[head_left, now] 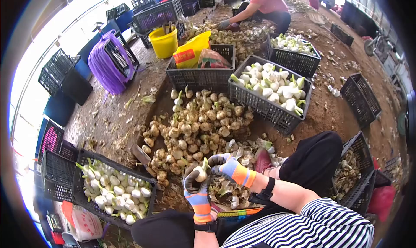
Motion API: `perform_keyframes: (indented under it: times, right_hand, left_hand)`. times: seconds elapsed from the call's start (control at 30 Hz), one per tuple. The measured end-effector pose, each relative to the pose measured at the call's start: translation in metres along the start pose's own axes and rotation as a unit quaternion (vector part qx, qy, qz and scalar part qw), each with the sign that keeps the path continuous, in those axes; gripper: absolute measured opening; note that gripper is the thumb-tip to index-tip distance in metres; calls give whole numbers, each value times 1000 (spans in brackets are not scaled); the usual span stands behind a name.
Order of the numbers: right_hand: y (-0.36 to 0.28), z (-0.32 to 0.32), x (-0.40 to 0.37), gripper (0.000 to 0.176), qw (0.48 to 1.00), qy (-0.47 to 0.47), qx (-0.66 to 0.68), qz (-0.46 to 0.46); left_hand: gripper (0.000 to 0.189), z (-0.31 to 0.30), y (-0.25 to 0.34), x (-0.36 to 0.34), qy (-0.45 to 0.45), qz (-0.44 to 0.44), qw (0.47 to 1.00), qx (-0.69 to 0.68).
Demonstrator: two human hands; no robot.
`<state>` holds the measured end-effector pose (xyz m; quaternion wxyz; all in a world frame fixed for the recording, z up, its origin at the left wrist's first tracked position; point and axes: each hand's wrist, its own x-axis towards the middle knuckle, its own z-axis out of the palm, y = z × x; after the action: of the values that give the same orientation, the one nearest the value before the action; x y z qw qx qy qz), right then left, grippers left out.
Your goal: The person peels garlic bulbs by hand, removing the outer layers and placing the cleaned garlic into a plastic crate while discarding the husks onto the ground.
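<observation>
A: Where is the bulb, and what has hold of it?

B: The round white garlic bulb with a short green stem (200, 175) is raised in front of the lap. The left hand (196, 191), in a blue-and-orange glove with dark fingers, pinches its body between thumb and fingers

A: And the right hand (230, 168), gloved alike?

B: Its fingers curl just beside the stem; I can't tell whether they pinch it

A: Why hold it that way?

B: Probably to steady the round part and leave the stem exposed to the other hand. The heap of brown-skinned bulbs (195, 124) lies just ahead, presumably for an easy reach

A: What else is around?

B: A black plastic crate of white bulbs (78, 183) sits to the left, and a second black crate of white bulbs (260, 107) beyond the heap, to the right. Papery peelings (225, 188) litter the ground by the hands

A: Anything in the way?

B: The black-trousered left knee (160, 230) juts towards the left crate, and the heap lies between the hands and a black crate holding a yellow bag (203, 79)
</observation>
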<state>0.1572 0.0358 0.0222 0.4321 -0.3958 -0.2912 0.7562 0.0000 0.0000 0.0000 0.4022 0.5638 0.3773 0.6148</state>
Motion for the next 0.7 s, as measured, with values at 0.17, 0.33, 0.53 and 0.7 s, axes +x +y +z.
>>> perform_keyframes:
  times: [0.17,0.33,0.53,0.7]
  right_hand:
    - [-4,-3,-1,30,854,27,-397,-335]
    - [-11,19,-15,26,922,27,-293,-254]
    - [-10,4,-11,22,917,-5,-303,-259]
    - [-15,16,-20,15,857,50,-417,-300]
  left_hand:
    - [34,10,34,1,84,-187,956,-212]
    - [46,7,19,0,72,-152,969,-181]
    - [49,9,31,4,63,-164,974,-145]
    - [47,9,22,0,91,-201,962,-160]
